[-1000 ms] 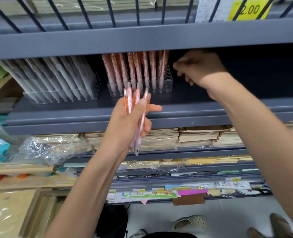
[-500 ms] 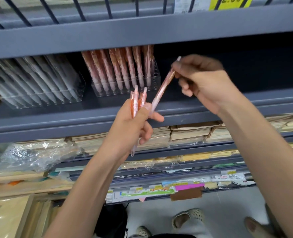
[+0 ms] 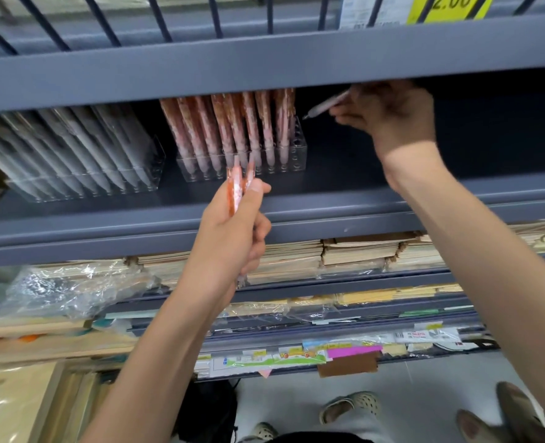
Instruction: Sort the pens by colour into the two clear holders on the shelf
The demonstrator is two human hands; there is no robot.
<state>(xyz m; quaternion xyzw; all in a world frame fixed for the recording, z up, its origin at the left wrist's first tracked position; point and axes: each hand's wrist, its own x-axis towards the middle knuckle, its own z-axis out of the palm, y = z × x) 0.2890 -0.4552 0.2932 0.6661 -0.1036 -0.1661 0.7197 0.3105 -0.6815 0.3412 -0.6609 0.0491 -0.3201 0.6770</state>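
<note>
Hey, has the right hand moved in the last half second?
Yes. Against the pink pens' holder, the right hand has gone up, under the upper shelf, lifting its pen away from the left hand.

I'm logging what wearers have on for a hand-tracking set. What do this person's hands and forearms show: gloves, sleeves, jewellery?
Both are bare. The left hand and right hand wear no gloves, and no rings show, though the right is motion-blurred. The left forearm and right forearm carry no sleeve, watch or band as far as the frame reaches.
</note>
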